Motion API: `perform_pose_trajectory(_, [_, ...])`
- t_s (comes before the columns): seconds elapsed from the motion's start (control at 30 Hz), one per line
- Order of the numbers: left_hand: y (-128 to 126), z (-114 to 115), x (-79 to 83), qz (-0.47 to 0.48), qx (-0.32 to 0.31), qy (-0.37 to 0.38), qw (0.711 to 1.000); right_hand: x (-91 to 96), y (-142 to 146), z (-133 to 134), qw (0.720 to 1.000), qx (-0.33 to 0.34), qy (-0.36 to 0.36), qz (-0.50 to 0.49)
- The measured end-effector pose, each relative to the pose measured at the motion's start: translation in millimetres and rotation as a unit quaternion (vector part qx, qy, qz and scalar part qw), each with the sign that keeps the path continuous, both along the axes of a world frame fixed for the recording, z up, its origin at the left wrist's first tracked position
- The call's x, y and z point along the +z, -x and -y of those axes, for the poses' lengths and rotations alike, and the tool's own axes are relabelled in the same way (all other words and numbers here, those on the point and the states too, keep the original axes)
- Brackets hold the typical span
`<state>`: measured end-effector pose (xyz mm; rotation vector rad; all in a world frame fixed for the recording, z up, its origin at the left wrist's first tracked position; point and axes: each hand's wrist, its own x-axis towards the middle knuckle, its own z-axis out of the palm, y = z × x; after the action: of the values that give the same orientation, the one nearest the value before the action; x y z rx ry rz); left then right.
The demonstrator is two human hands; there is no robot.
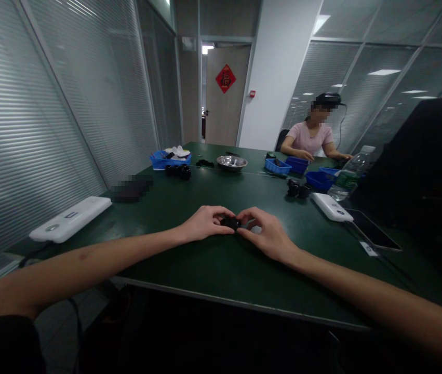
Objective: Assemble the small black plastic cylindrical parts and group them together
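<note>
Both my arms reach out over a dark green table [213, 259]. My left hand [205, 222] and my right hand [265, 234] meet at the middle of the table, fingers curled around a small black part [230, 223] that rests between their fingertips. Each hand pinches one side of it. The part is too small and dark to make out in detail.
A white power bank [70, 218] lies at the left edge, another [332, 206] beside a phone [372, 229] and a water bottle [349, 176] on the right. Blue bins [170, 158] [296, 165], a metal bowl [231, 162] and black parts [297, 188] stand farther back. A person in a pink shirt [312, 137] sits at the far end.
</note>
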<state>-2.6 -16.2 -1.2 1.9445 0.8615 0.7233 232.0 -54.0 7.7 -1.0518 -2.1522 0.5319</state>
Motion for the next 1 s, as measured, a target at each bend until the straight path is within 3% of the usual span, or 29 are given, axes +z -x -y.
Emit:
perform_pose_trajectory(0.13, [-0.3, 0.1, 0.6, 0.002, -0.005, -0.008, 1.000, -2.5, -1.1, 0.3, 1.000, 0.015, -0.020, -0.019])
perform_pose_trajectory(0.33, [0.5, 1.4, 1.9, -0.021, 0.002, -0.014, 1.000, -1.2, -1.4, -2.4, 1.000, -0.002, 0.019, 0.005])
perform_pose_trajectory(0.53, [1.3, -2.3, -2.6, -0.003, -0.001, -0.020, 1.000, -0.4, -1.6, -2.2, 0.999, 0.028, -0.027, 0.009])
perform_pose_trajectory(0.7, [0.6, 0.1, 0.3, -0.018, 0.003, -0.018, 1.000, 0.9, -1.0, -1.2, 1.000, -0.011, 0.003, 0.022])
perform_pose_trajectory(0.9, [0.8, 1.1, 2.3, -0.013, 0.008, -0.016, 1.000, -1.2, -2.9, -3.0, 0.998, 0.031, -0.039, 0.022])
perform_pose_trajectory(1.0, [1.1, 0.7, 2.0, -0.011, 0.003, -0.008, 1.000, -1.7, -2.8, -2.4, 0.999, 0.015, -0.034, 0.020])
